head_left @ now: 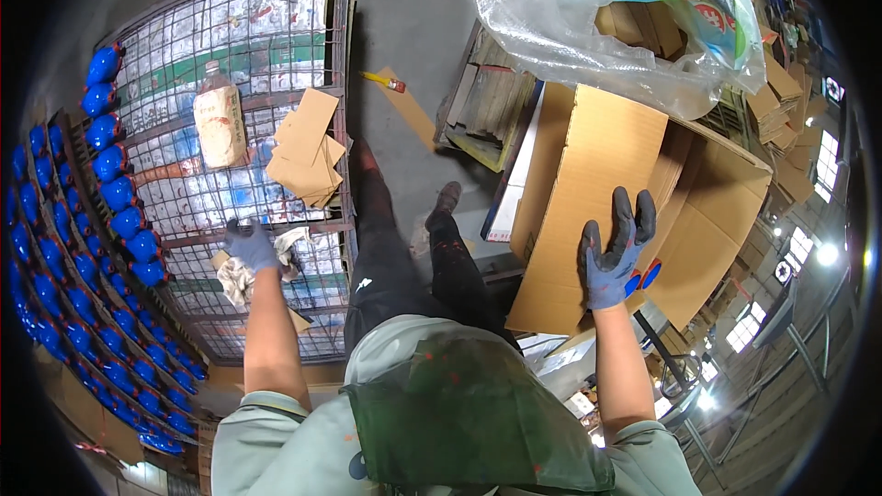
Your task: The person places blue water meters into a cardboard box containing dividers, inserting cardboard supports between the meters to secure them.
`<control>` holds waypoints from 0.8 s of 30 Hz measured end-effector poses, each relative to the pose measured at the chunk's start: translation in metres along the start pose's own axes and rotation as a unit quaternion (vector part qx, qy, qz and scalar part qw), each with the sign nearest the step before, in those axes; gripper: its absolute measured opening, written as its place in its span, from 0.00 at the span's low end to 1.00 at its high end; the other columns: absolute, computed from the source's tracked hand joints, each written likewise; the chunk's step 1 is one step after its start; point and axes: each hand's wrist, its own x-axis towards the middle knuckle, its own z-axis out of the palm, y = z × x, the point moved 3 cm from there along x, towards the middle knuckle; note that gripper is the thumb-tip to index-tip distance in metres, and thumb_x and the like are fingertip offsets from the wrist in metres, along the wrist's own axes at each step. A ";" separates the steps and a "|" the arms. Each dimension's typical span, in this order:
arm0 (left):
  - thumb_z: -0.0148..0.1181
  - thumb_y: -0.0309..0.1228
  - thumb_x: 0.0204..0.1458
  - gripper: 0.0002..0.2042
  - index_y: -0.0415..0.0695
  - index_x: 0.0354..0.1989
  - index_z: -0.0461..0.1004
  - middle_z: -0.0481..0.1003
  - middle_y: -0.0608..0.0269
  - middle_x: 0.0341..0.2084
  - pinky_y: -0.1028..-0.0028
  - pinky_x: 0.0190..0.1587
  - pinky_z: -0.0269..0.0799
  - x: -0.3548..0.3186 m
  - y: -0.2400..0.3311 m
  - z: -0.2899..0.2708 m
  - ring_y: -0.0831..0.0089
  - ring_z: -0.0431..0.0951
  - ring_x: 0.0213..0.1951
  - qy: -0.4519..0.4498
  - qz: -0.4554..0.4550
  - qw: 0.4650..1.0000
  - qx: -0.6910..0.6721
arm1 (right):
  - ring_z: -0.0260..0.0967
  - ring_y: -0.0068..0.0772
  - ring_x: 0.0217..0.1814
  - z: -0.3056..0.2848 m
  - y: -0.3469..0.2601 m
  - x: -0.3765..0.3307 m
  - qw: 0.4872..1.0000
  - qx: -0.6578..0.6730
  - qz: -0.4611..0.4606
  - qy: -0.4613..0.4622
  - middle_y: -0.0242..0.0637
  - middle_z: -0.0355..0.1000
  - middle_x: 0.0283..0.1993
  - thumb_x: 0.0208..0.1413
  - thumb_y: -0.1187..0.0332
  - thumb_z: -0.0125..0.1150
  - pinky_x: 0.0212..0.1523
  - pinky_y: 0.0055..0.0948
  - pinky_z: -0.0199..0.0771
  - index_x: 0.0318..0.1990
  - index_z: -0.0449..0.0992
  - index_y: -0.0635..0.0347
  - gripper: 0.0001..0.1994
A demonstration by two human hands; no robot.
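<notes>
My left hand point(250, 248), in a grey-blue glove with dark fingertips, is low over the wire-mesh table point(165, 119). Its fingers are a little apart, and I see nothing held in them. Crumpled whitish rags point(236, 282) lie beside and under it. My right hand point(614, 253), gloved the same way, is open with fingers spread against the flap of a large cardboard box point(593, 174). Two blue round pieces with red rims point(643, 277) show beside the right wrist. Flat cardboard pieces point(308, 152) and a paper-wrapped clear bottle point(219, 119) rest on the mesh.
Rows of blue domed pieces point(118, 193) line the left side. Clear plastic sheeting point(570, 18) hangs over the box's far end. On the floor lie a yellow tool point(383, 82) and a cardboard strip point(409, 115). Stacked boards point(482, 96) stand beyond my feet.
</notes>
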 end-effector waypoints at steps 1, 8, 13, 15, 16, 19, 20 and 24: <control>0.73 0.51 0.42 0.41 0.39 0.62 0.65 0.71 0.44 0.54 0.64 0.58 0.69 -0.001 0.019 0.022 0.54 0.73 0.55 -0.046 -0.005 0.995 -0.091 | 0.50 0.50 0.72 -0.001 -0.002 0.002 1.000 0.000 -0.004 -0.004 0.49 0.50 0.69 0.47 0.74 0.65 0.68 0.42 0.56 0.61 0.71 0.61 0.29; 0.69 0.70 0.28 0.72 0.36 0.73 0.33 0.41 0.38 0.72 0.53 0.70 0.50 -0.023 0.170 0.122 0.45 0.46 0.72 -0.123 -0.310 0.943 0.007 | 0.51 0.50 0.72 0.002 -0.003 0.003 1.000 0.024 0.015 0.003 0.50 0.51 0.69 0.45 0.76 0.64 0.68 0.41 0.57 0.59 0.73 0.63 0.28; 0.77 0.52 0.35 0.58 0.40 0.70 0.45 0.62 0.47 0.63 0.59 0.63 0.63 -0.017 0.187 0.086 0.54 0.66 0.62 -0.090 -0.165 0.979 -0.086 | 0.51 0.51 0.72 0.002 0.001 0.002 0.999 0.031 0.013 0.009 0.50 0.51 0.69 0.44 0.75 0.65 0.68 0.42 0.57 0.59 0.73 0.63 0.28; 0.78 0.43 0.37 0.49 0.38 0.66 0.55 0.70 0.50 0.57 0.63 0.59 0.67 -0.005 0.170 0.095 0.56 0.72 0.57 -0.039 -0.080 0.988 -0.129 | 0.52 0.51 0.72 0.003 -0.001 0.004 1.000 0.019 0.004 0.002 0.50 0.51 0.69 0.44 0.75 0.65 0.68 0.42 0.57 0.59 0.72 0.63 0.29; 0.78 0.42 0.37 0.45 0.37 0.64 0.60 0.72 0.50 0.55 0.63 0.58 0.68 -0.005 0.174 0.090 0.56 0.73 0.55 -0.086 -0.061 0.980 -0.171 | 0.52 0.51 0.72 0.002 -0.001 0.004 1.000 0.010 0.002 0.001 0.50 0.51 0.69 0.45 0.74 0.65 0.68 0.43 0.57 0.59 0.72 0.63 0.29; 0.77 0.38 0.41 0.30 0.34 0.51 0.74 0.78 0.52 0.46 0.67 0.55 0.69 -0.019 0.192 0.062 0.61 0.77 0.51 -0.153 -0.035 0.947 -0.280 | 0.51 0.52 0.72 0.001 0.001 0.004 1.000 -0.022 -0.005 -0.007 0.51 0.51 0.69 0.45 0.73 0.65 0.68 0.44 0.56 0.60 0.72 0.62 0.29; 0.76 0.39 0.43 0.30 0.34 0.52 0.73 0.77 0.51 0.48 0.68 0.53 0.70 -0.024 0.196 0.049 0.61 0.77 0.49 -0.131 -0.013 0.976 -0.176 | 0.51 0.53 0.72 0.000 0.000 0.003 1.000 -0.019 -0.003 -0.008 0.51 0.51 0.69 0.45 0.73 0.65 0.68 0.44 0.56 0.60 0.72 0.61 0.29; 0.74 0.42 0.44 0.31 0.37 0.52 0.71 0.77 0.51 0.47 0.65 0.52 0.71 -0.016 0.170 0.025 0.59 0.77 0.48 -0.021 0.082 0.979 -0.185 | 0.51 0.54 0.72 0.001 0.002 0.004 0.999 -0.040 -0.008 -0.005 0.51 0.51 0.68 0.44 0.73 0.65 0.68 0.45 0.57 0.60 0.72 0.60 0.30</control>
